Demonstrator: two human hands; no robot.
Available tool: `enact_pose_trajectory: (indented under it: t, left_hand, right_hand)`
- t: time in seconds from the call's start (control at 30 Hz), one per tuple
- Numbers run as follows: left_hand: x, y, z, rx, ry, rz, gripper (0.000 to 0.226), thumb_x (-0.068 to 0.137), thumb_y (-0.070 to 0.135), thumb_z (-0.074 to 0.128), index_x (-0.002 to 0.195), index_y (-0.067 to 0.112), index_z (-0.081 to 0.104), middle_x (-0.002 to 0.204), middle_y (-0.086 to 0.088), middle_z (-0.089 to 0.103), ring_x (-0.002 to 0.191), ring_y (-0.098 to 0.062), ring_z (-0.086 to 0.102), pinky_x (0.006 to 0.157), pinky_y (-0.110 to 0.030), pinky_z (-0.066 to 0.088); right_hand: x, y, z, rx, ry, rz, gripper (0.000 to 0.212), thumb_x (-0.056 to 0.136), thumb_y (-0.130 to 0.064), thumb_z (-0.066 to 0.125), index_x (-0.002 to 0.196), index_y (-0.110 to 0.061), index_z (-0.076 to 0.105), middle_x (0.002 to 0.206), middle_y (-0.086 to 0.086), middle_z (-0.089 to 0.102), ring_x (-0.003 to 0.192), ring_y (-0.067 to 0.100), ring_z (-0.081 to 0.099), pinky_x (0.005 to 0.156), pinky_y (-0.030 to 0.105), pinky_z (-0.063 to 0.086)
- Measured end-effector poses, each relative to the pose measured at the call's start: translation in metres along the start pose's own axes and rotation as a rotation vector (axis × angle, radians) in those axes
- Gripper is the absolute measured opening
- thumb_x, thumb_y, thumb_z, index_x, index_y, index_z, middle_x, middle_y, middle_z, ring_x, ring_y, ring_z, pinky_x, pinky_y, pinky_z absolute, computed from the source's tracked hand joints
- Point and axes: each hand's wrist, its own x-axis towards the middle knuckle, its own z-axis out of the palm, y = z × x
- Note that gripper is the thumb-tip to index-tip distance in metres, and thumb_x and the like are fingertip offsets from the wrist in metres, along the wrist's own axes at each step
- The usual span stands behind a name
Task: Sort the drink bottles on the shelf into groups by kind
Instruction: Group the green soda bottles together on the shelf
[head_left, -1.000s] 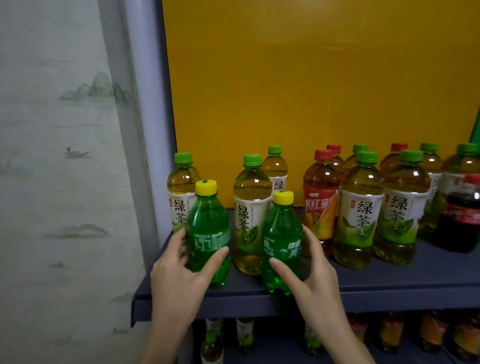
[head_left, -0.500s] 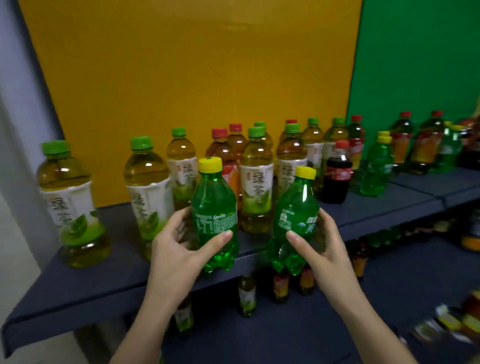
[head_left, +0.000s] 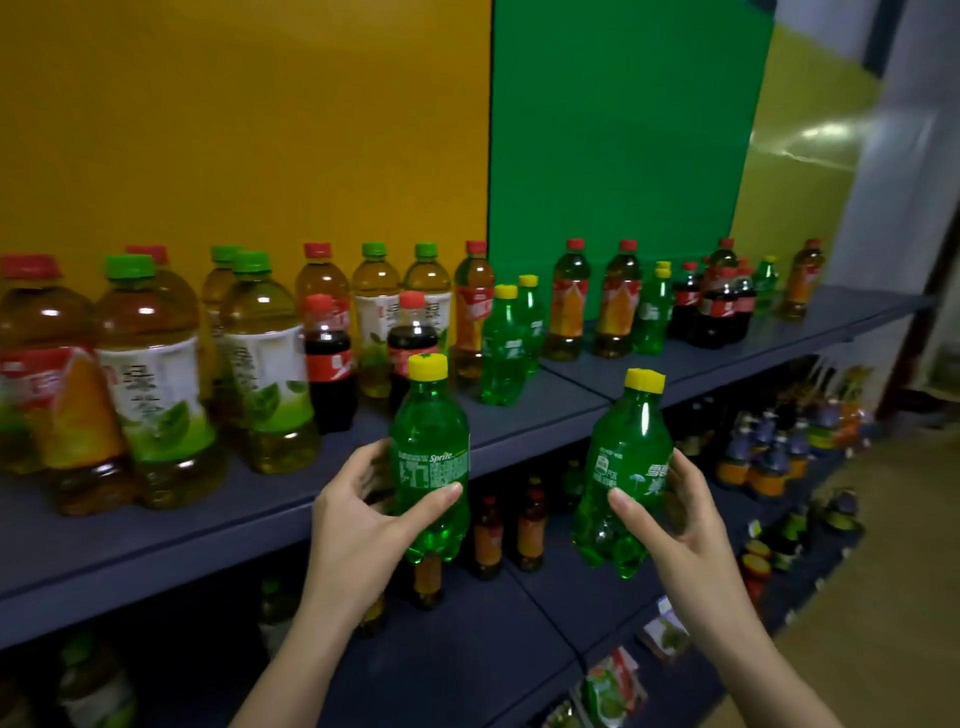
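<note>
two aloft, left hand (head_left: 358, 519) grips sprite bottle (head_left: 431, 441), right hand (head_left: 680, 525) grips tilted bottle (head_left: 623, 452), far shelf (head_left: 810, 319) blurred

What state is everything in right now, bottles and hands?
Left hand, gripping the left Sprite bottle.
Right hand, gripping the right Sprite bottle.
Left Sprite bottle, capped, upright, off the shelf.
Right Sprite bottle, capped, tilted, off the shelf.
Green tea bottle, capped, standing on shelf.

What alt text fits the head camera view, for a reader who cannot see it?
The left hand grips one green Sprite bottle and the right hand grips a second Sprite bottle, both yellow-capped, in front of a dark blue shelf that carries mixed green tea, red-capped tea, cola and more Sprite bottles.
</note>
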Motion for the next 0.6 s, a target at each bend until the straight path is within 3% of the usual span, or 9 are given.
enact_pose_trajectory:
  t: [0.13, 0.4, 0.5, 0.6]
  left_hand:
    - [0.008, -0.005, 0.067, -0.021, 0.014, -0.007, 0.052, 0.049, 0.033, 0.082, 0.098, 0.025, 0.065, 0.097, 0.010, 0.072, 0.092, -0.006, 0.067, 0.083, -0.034, 0.054]
    - [0.051, -0.014, 0.191, -0.037, -0.023, -0.017, 0.064, 0.046, 0.046, 0.089, 0.102, 0.026, 0.065, 0.099, 0.009, 0.072, 0.095, -0.006, 0.066, 0.086, -0.039, 0.054]
    - [0.074, -0.021, 0.241, -0.044, -0.035, 0.005, 0.060, 0.045, 0.045, 0.085, 0.099, 0.030, 0.064, 0.098, 0.014, 0.071, 0.095, -0.004, 0.066, 0.084, -0.034, 0.054]
    - [0.103, -0.029, 0.295, -0.048, -0.044, 0.033, 0.054, 0.046, 0.038, 0.082, 0.096, 0.032, 0.063, 0.091, 0.017, 0.071, 0.090, 0.001, 0.066, 0.075, -0.018, 0.053]
  right_hand:
    - [0.035, 0.010, -0.054, 0.023, 0.020, 0.028, 0.055, 0.083, -0.021, 0.063, 0.123, -0.037, 0.029, 0.101, -0.037, 0.038, 0.072, -0.039, 0.039, 0.059, -0.001, 0.043]
    - [0.116, 0.040, -0.135, 0.023, 0.031, -0.009, 0.053, 0.081, -0.019, 0.065, 0.120, -0.038, 0.034, 0.102, -0.035, 0.044, 0.079, -0.034, 0.045, 0.062, -0.001, 0.043]
    - [0.156, 0.056, -0.165, 0.013, 0.049, -0.027, 0.057, 0.079, -0.025, 0.065, 0.124, -0.038, 0.033, 0.108, -0.036, 0.041, 0.082, -0.035, 0.043, 0.064, 0.000, 0.043]
    - [0.200, 0.069, -0.195, -0.012, 0.085, -0.053, 0.062, 0.075, -0.031, 0.066, 0.126, -0.039, 0.031, 0.109, -0.038, 0.038, 0.085, -0.035, 0.041, 0.067, 0.000, 0.042]
